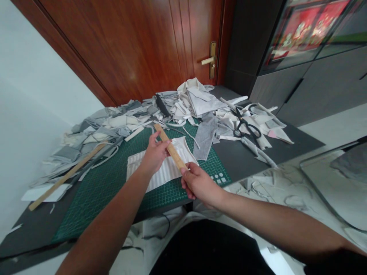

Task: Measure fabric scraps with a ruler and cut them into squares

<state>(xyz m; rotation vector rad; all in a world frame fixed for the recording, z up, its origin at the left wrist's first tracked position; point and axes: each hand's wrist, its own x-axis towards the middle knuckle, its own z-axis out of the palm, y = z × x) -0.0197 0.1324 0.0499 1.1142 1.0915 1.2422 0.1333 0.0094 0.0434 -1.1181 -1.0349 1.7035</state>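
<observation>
A short wooden ruler is held slantwise above the cutting mat. My left hand grips its edge near the upper part, with the fingers bent around it. The near end sits in my right hand, thumb on top and fingers curled beneath. Under both hands a white striped piece of fabric lies on the green gridded cutting mat. A grey fabric piece rests just right of the white one.
Heaps of grey and cream fabric scraps line the back of the dark table. Black-handled scissors lie among scraps at the right. A longer wooden ruler lies at the left. Behind stands a brown door.
</observation>
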